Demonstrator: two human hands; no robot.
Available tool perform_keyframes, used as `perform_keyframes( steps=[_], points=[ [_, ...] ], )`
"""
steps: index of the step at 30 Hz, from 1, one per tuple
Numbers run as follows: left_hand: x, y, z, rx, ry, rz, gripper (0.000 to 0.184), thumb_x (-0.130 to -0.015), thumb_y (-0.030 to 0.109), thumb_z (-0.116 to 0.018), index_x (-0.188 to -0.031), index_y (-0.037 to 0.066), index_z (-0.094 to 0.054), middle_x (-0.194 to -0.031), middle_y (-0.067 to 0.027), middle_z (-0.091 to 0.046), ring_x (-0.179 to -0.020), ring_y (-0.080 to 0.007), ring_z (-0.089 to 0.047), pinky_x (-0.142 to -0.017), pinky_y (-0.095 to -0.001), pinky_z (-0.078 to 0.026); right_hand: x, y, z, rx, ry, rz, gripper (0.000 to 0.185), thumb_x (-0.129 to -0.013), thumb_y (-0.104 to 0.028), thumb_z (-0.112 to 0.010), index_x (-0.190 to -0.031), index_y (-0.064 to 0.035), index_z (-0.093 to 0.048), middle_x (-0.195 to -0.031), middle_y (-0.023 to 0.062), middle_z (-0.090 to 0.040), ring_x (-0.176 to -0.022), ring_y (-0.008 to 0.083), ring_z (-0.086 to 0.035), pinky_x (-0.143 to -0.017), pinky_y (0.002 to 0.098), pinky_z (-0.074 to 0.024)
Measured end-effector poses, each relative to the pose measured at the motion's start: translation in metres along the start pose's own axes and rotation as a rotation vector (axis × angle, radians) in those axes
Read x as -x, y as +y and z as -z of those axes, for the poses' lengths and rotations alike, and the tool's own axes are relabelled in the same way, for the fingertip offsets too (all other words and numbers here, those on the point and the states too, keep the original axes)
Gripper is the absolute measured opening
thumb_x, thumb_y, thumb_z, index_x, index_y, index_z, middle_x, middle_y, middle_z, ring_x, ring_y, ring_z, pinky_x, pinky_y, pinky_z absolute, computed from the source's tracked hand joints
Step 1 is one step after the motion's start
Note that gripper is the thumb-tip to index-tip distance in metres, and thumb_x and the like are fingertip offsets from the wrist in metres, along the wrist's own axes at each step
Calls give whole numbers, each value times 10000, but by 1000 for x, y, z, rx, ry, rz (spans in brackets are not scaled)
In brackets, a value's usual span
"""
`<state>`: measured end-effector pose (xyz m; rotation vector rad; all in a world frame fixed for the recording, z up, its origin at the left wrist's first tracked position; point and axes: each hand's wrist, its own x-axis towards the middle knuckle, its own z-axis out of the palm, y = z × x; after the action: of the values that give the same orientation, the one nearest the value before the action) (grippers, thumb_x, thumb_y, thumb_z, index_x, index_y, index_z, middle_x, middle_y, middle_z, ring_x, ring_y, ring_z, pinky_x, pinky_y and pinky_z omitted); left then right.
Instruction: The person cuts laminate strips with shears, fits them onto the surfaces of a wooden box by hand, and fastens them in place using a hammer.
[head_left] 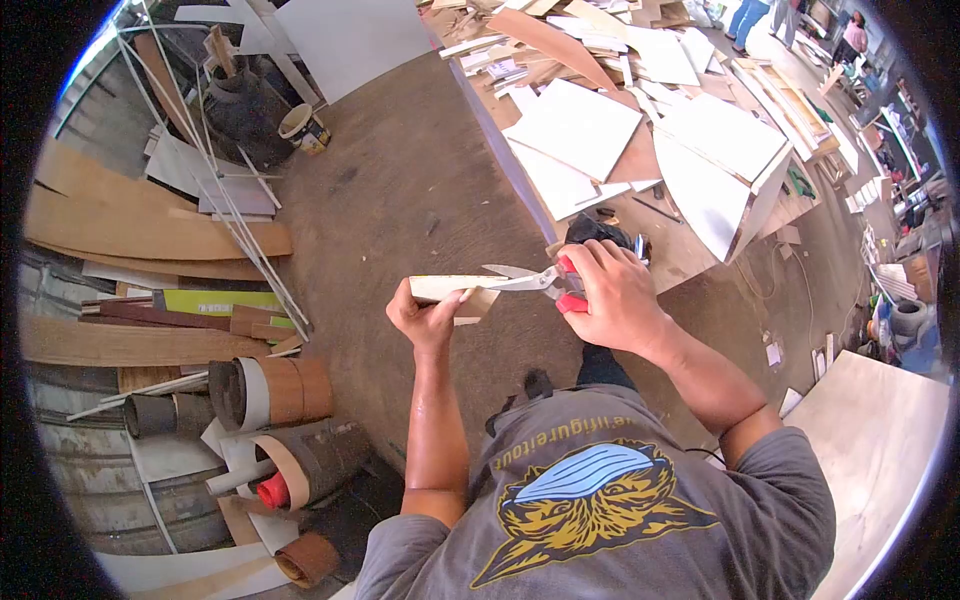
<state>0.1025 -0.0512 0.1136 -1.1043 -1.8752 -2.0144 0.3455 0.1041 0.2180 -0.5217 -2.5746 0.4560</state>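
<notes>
In front of my chest, my left hand [424, 316] pinches a small pale sheet piece [440, 288] with a white face and light tan edge. My right hand [622, 297] is wrapped round the red handles of a pair of snips [541, 282]. The metal blades are parted and point left. The lower blade reaches my left fingertips and the piece's right end; whether it touches the piece I cannot tell.
A low table [690, 262] at the upper right bears piled white boards [580, 125] and offcuts. Rolled sheets [300, 388] and curved wooden strips [150, 220] lie left. A bucket [303, 128] stands at the upper left. People are in the far upper right.
</notes>
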Motion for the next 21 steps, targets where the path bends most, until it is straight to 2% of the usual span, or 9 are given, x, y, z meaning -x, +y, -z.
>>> perform_keyframes(
  steps=[3,9,12,15,21],
  points=[
    [-1,0,-3,3,-5,2,514,-685,333,-1019,-788,34,-614,-703,-22,-684,-656,-79,-674,-559,-247,-538,2,-1,-1,38,5,-19,466,-757,-215,-828,-1129,-119,-565,-1040,78,-643,-1010,310,-649,-890,448,-508],
    [1,-12,-5,-16,-18,9,533,-673,342,-1017,-777,36,-593,-705,-15,-669,-654,-84,-674,-566,-248,-536,2,-2,-1,43,14,-35,469,-760,-217,-833,-1132,-116,-568,-1039,81,-643,-1008,310,-648,-880,442,-505],
    [2,-13,-5,2,-25,8,516,-681,318,-1011,-774,36,-589,-706,-14,-666,-657,-83,-669,-570,-246,-533,2,-1,-2,40,22,-14,471,-776,-189,-803,-1178,-78,-583,-1029,123,-642,-985,341,-660,-841,466,-535],
    [1,-18,-4,-15,-37,-17,506,-677,305,-1012,-782,33,-599,-711,-15,-664,-663,-79,-666,-571,-246,-531,2,-1,-4,62,18,-30,476,-748,-220,-839,-1125,-118,-566,-1026,77,-639,-1001,309,-646,-861,445,-504],
    [2,-17,-5,15,-43,1,521,-664,321,-1020,-803,23,-616,-716,-21,-651,-675,-80,-664,-575,-252,-530,1,1,-6,77,31,-30,456,-729,-220,-841,-1089,-124,-578,-1013,73,-645,-983,302,-657,-831,443,-509]
  ],
)
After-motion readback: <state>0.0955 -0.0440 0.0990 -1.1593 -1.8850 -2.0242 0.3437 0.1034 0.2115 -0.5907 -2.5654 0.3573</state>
